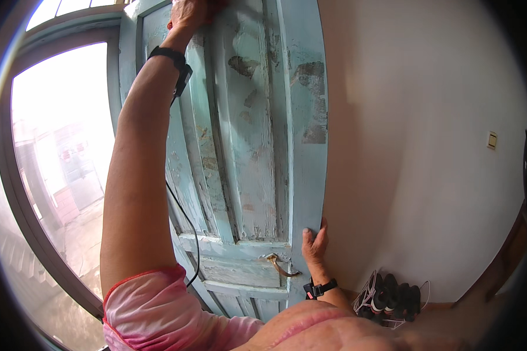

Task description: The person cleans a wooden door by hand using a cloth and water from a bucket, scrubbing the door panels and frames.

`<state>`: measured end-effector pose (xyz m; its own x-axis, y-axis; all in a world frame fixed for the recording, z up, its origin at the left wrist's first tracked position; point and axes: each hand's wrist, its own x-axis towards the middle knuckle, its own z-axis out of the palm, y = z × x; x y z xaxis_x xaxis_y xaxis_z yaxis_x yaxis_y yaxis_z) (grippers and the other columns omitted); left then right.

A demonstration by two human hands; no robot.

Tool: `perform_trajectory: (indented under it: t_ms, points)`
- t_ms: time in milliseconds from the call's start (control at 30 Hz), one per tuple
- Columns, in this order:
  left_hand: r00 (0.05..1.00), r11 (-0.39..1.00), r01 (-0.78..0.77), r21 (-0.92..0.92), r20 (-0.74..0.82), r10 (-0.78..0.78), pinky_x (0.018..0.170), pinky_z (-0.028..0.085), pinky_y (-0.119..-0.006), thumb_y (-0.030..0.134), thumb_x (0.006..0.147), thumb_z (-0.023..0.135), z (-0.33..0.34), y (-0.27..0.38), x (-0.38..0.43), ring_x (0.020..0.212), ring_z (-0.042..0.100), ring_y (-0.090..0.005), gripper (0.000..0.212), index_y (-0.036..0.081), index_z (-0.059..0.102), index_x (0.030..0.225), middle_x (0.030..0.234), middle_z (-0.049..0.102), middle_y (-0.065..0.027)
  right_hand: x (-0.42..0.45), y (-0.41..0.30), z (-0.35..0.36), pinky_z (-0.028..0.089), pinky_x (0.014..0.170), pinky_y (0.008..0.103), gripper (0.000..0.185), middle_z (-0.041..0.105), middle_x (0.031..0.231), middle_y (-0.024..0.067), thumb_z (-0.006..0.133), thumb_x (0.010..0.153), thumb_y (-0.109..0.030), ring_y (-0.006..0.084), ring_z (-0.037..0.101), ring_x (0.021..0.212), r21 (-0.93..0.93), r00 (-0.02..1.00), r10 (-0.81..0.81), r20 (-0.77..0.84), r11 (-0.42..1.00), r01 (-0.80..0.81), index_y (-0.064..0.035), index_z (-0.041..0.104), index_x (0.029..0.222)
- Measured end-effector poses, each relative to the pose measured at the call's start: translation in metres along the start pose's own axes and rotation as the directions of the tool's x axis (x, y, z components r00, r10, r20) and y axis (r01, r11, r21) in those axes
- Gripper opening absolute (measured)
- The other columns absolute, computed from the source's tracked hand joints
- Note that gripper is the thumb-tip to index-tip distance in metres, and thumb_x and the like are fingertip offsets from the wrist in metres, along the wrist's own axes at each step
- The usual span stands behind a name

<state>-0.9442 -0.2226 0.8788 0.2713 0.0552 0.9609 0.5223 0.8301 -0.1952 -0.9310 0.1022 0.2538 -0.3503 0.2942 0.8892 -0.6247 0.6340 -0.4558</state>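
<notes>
A tall wooden panel door (305,184) with worn, peeling light-blue paint stands before me. My left hand (189,13) is raised high against its upper part, cut off by the top rim of the view. Something red shows beside that hand, but whether it is held is unclear. Low on the right, my right hand (315,241) grips the door's edge, thumb on the painted face and fingers behind it. A metal pull handle (281,266) sits just left of and below this hand. Bare grey-brown patches mark the panels. Both wrists wear black straps with small devices.
At left, a framed glass pane (61,145) shows a bright yard. Right of the door is a pale wall (404,145) with a light switch (492,140). Several dark shoes (388,294) sit on a wire rack at its foot. A black cable (195,232) hangs by my left arm.
</notes>
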Motion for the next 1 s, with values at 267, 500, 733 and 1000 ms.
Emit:
perform_trajectory:
  t_ms: [267,500,733,1000]
  points:
    - [0.907,0.88,-0.379,0.285,-0.077,0.415,0.105,0.042,-0.044,0.023,0.091,0.058,-0.003,0.047,-0.099,0.127,0.049,-0.0371,0.044,0.014,0.053,0.133,0.138,0.051,-0.0155,-0.003,0.007,-0.008,0.048,0.092,0.0439,0.063,0.057,0.123,0.0238,0.059,0.095,-0.036,0.0362,0.059,0.108,0.012,1.0,0.004,-0.024,1.0,-0.004,0.0048,0.04,0.139]
    - [0.983,0.942,-0.154,0.3,-0.048,0.176,0.108,0.042,-0.045,0.017,0.09,0.058,0.006,-0.008,-0.105,0.134,0.046,-0.0384,0.052,0.012,0.05,0.141,0.145,0.048,-0.0184,-0.002,-0.012,-0.003,0.047,0.096,0.0445,0.061,0.055,0.125,0.025,0.059,0.094,-0.03,0.0373,0.057,0.111,0.09,0.998,0.058,0.01,0.994,-0.059,0.0046,0.039,0.14]
    - [0.965,0.97,-0.239,0.044,0.122,0.233,0.114,0.027,-0.051,0.027,0.088,0.051,0.015,0.102,-0.132,0.144,0.03,-0.0386,0.059,0.008,0.045,0.144,0.153,0.038,-0.0184,0.001,-0.018,-0.009,0.047,0.097,0.0444,0.061,0.055,0.126,0.0246,0.059,0.094,-0.028,0.0377,0.057,0.113,0.162,0.995,0.098,0.034,0.981,-0.102,0.0047,0.037,0.141]
    - [0.948,0.958,-0.287,-0.004,0.14,0.285,0.112,0.031,-0.052,0.027,0.089,0.056,0.021,0.093,-0.131,0.142,0.035,-0.0368,0.056,0.005,0.048,0.14,0.153,0.038,-0.0179,0.008,-0.014,-0.009,0.048,0.092,0.044,0.06,0.058,0.122,0.0227,0.059,0.095,-0.034,0.0363,0.059,0.107,0.189,0.993,0.094,0.068,0.976,-0.105,0.0024,0.04,0.14]
